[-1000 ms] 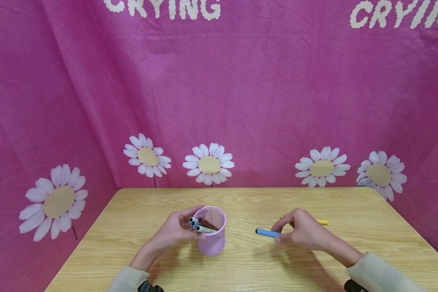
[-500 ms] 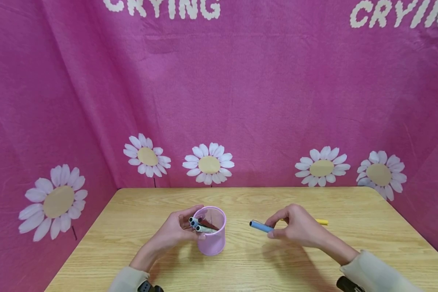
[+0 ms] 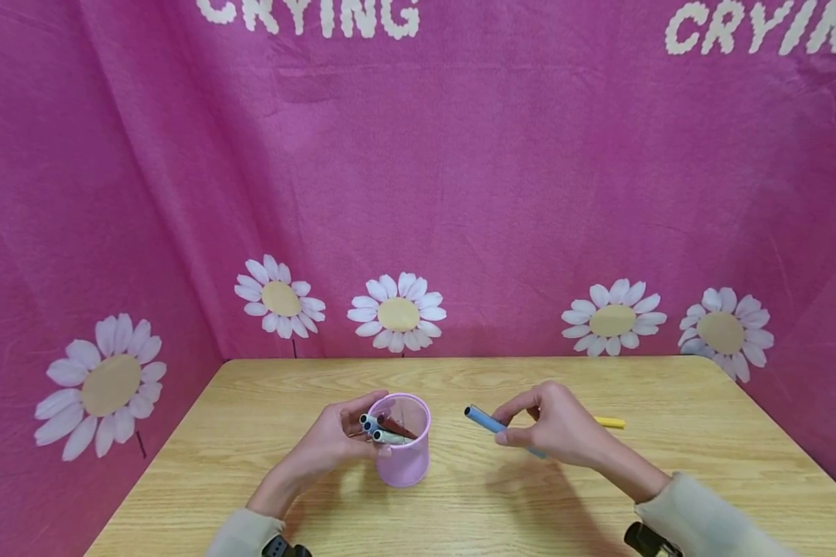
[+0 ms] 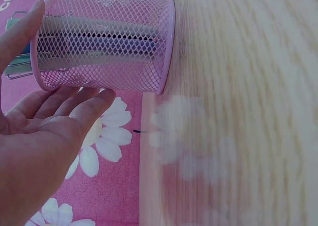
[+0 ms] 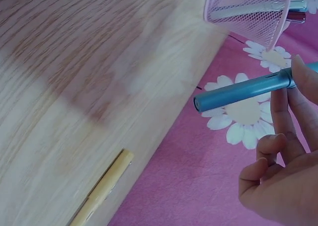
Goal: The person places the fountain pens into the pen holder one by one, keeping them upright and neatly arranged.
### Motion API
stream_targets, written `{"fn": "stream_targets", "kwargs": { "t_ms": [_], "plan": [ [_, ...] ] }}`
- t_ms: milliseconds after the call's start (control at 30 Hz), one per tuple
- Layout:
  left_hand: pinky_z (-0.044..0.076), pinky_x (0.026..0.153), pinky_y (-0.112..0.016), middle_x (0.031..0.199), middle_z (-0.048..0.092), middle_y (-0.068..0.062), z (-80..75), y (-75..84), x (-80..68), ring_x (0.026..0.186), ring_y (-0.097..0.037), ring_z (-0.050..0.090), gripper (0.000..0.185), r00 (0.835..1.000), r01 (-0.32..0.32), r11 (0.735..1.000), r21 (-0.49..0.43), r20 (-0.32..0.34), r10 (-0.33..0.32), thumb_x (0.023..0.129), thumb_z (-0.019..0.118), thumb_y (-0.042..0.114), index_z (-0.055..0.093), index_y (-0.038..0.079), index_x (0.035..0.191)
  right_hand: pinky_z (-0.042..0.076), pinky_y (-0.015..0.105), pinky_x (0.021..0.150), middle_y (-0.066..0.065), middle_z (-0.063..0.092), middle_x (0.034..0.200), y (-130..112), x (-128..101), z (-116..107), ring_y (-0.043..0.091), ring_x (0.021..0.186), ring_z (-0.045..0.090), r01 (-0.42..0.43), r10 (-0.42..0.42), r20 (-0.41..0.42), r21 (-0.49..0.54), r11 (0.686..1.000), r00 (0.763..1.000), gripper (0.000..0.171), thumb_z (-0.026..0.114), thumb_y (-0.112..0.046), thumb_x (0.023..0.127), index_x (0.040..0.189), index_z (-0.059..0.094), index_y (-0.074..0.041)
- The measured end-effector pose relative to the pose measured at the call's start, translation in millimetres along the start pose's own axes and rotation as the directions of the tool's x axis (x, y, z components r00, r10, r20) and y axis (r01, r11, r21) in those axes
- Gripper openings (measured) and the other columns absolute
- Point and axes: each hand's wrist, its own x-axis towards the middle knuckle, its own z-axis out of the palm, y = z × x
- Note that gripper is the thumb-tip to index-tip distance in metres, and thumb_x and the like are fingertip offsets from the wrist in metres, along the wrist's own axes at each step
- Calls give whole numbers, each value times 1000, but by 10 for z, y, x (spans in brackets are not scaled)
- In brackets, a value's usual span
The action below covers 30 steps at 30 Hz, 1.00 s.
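Note:
A pink mesh pen cup (image 3: 404,464) stands upright on the table, left of the middle. Several pens (image 3: 383,429) lean in it toward the left, their ends over the rim; white, blue and dark red ones show. My left hand (image 3: 330,437) holds the cup from its left side, thumb at the rim and fingers along the mesh in the left wrist view. Between thumb and fingertips, my right hand (image 3: 557,425) pinches a blue capped pen (image 5: 238,93) above the table, right of the cup. Its left end is tilted up.
On the wooden table (image 3: 460,379), a yellow pen (image 5: 104,186) lies beyond the right hand, partly hidden by it in the head view. A pink cloth (image 3: 501,193) with printed daisies hangs behind the table and at both sides.
My right hand has lifted the blue pen and moved left toward the cup, tilting the pen's left end up. The left hand and cup have stayed in place.

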Motion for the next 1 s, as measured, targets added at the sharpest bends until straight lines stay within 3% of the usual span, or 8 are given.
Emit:
{"fn": "stream_targets", "kwargs": {
  "t_ms": [167, 267, 767, 1000],
  "plan": [
    [55, 101, -30, 152, 54, -23, -5, -4, -2, 125, -29, 64, 86, 1000, 2, 1000, 3, -3, -2, 83, 86, 1, 43, -5, 157, 26, 26, 53, -9, 68, 76, -75, 41, 22, 10, 59, 32, -4, 4, -5, 25, 1000, 1000, 15, 92, -19, 81, 95, 86, -19],
    [55, 101, -30, 153, 53, -24, -10, -6, -6, 125, -29, 63, 86, 1000, -1, 1000, -3, -2, 1, 83, 86, 1, 42, -6, 157, 25, 25, 52, -8, 70, 78, -126, 65, 39, 9, 58, 31, 5, -4, -12, 37, 999, 1000, 15, 92, -19, 81, 95, 86, -19],
    [53, 104, -34, 153, 53, -22, -13, -8, 9, 127, -31, 63, 86, 1000, 3, 1000, 20, -5, -3, 83, 87, 2, 43, -5, 157, 26, 25, 50, -8, 63, 66, -300, 201, 141, 8, 56, 32, 31, -25, -69, 80, 996, 997, 15, 91, -18, 81, 95, 86, -18],
    [54, 104, -33, 154, 52, -23, -11, -2, 3, 127, -31, 62, 86, 1000, -2, 1000, 17, -7, 2, 83, 87, 2, 43, -6, 157, 25, 25, 51, -7, 65, 69, -400, 275, 187, 9, 58, 32, 24, -13, -82, 142, 990, 997, 15, 91, -15, 81, 95, 86, -16]
  ]
}}
